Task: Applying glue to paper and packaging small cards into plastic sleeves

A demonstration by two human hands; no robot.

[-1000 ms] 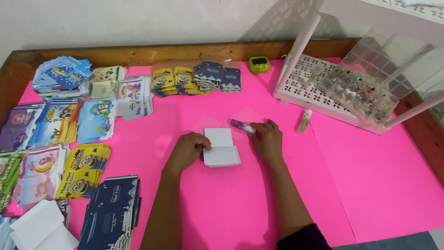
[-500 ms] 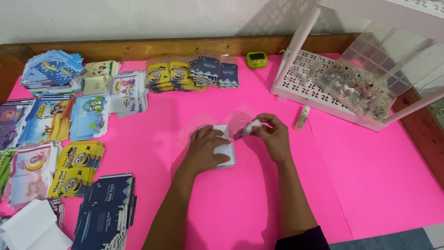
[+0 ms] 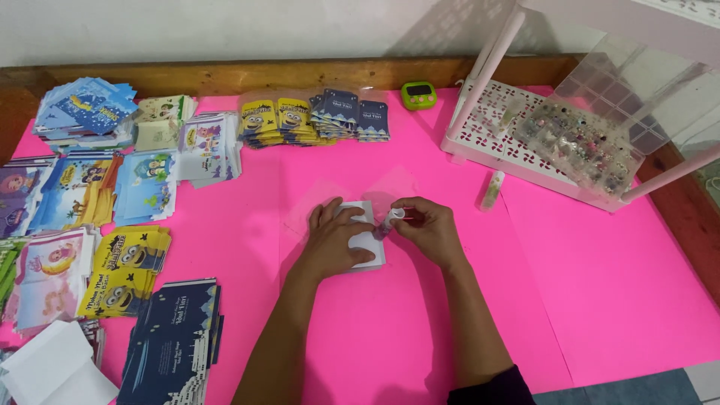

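Observation:
My left hand lies flat on a small stack of white paper pieces in the middle of the pink table cover, pressing it down. My right hand is shut on a small glue tube, white at the top with a purple lower part, whose tip touches the stack's right edge. The paper is mostly hidden under my left hand.
Stacks of colourful printed envelopes fill the left side and the back. A green timer sits at the back. A white rack with a clear compartment box stands at right. Another small tube lies beside it.
My left hand slid from the paper's left side onto the top of the stack. My right hand brought the glue tube down to the stack's right edge.

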